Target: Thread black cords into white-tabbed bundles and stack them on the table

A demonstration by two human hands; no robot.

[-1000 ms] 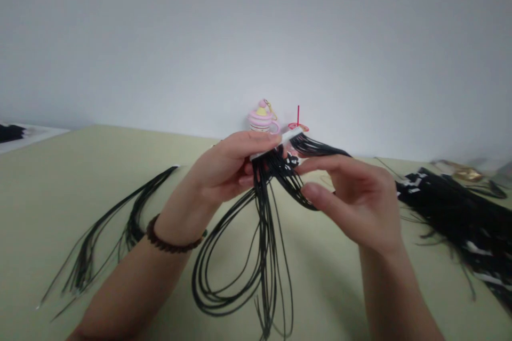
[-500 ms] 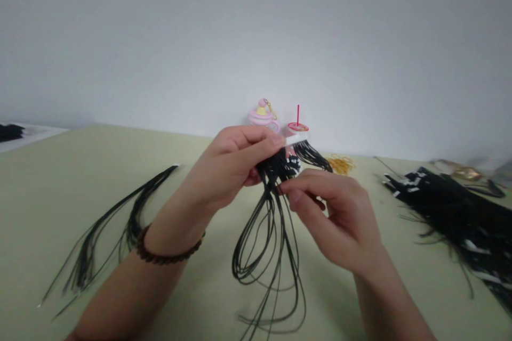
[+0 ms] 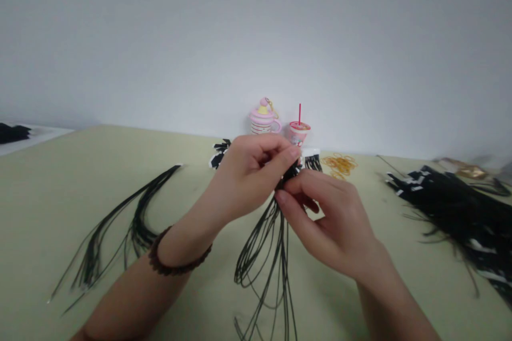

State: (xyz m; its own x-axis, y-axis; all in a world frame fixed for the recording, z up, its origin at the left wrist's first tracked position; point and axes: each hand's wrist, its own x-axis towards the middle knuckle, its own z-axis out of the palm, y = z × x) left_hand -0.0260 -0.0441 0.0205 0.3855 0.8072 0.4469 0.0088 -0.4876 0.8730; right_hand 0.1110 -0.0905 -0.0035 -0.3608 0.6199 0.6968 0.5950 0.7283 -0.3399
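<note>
My left hand (image 3: 250, 178) and my right hand (image 3: 324, 216) meet above the pale green table (image 3: 52, 181), both closed on the top of a bunch of thin black cords (image 3: 268, 245). The cords hang down in long loops toward the near edge. My left fingers pinch the bunch from above; my right thumb and forefinger pinch it just below. A dark bead bracelet (image 3: 176, 264) circles my left wrist. A white-tipped end of the bunch (image 3: 312, 157) pokes out behind my fingers.
A loose spray of black cords (image 3: 120, 224) lies at the left. A heap of black cords with white tags (image 3: 460, 213) lies at the right. A pink toy cup (image 3: 263, 117), a small cup with a red straw (image 3: 299, 130) and yellow rubber bands (image 3: 340, 162) sit by the wall.
Both hands have drawn together and lowered a little. The right hand moved left to pinch the bunch beside the left fingers. The hanging loops have gathered narrower.
</note>
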